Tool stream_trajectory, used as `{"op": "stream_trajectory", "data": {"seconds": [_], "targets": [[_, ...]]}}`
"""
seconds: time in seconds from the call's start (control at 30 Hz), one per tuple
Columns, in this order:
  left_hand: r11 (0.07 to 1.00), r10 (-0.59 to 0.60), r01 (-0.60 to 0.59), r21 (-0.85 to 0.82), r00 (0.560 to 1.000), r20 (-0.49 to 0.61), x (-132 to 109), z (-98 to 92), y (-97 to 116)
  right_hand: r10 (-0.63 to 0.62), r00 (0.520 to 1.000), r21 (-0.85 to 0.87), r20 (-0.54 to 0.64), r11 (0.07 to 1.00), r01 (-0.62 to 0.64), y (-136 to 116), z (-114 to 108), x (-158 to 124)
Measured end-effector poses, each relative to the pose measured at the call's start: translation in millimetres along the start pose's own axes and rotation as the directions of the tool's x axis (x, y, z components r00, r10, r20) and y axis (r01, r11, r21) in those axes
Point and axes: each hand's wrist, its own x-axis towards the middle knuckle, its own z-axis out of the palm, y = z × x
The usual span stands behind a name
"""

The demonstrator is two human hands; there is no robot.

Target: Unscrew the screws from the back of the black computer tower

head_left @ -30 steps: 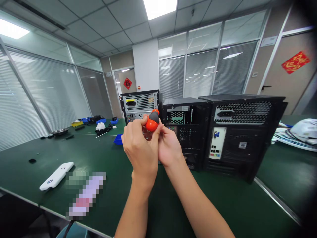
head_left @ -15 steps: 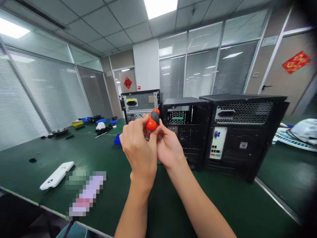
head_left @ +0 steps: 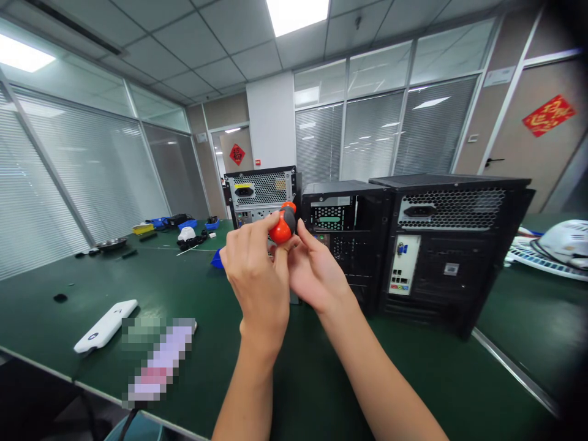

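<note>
Far end of red-and-grey handle [head_left: 281, 227] is hidden behind L hand [head_left: 257, 263]; can't tell what's there. Some fingertips of L hand & R hand [head_left: 319, 269] are out of sight too. L hand blocks lower part of back-left PC case [head_left: 264, 187], plus part of blue tray [head_left: 217, 260]. Pixelated item [head_left: 160, 361], bottom L: can't ID. White helmet [head_left: 569, 242] is cut by R edge, teal bin [head_left: 138, 429] by bottom. Black bits [head_left: 196, 239], far L: too small to ID.

head camera | above green table [head_left: 184, 294] | facing forward toward computer cases [head_left: 362, 245] | left hand [head_left: 257, 263], right hand [head_left: 321, 275] close
</note>
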Motion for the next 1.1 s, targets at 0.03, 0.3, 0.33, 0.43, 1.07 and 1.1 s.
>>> {"op": "stream_trajectory", "data": {"seconds": [0.03,0.3,0.33,0.43,1.07,1.1], "targets": [[1.0,0.002,-0.002,-0.002,1.0,0.004,0,0.1,0,0.012,1.0,-0.008,-0.007,1.0,-0.012,-1,0,0],[1.0,0.023,-0.023,-0.008,1.0,0.016,0,-2.2,0,0.086,0.99,-0.056,-0.109,0.994,-0.093,-8,7,-1],[1.0,0.026,-0.026,-0.009,1.0,0.018,0,-2.7,0,0.088,0.99,-0.063,-0.107,0.993,-0.095,-9,8,-1],[0.999,0.034,-0.033,-0.009,0.999,0.02,0,-3.5,0,0.092,0.99,-0.085,-0.105,0.991,-0.101,-12,9,0],[0.985,0.118,-0.108,-0.133,0.991,0.064,2,-6.8,-3,0.058,0.99,-0.265,-0.127,0.96,-0.09,-17,18,1],[0.984,0.122,-0.112,-0.138,0.99,0.072,2,-7.2,-3,0.056,0.99,-0.268,-0.132,0.959,-0.09,-18,18,1]]}}
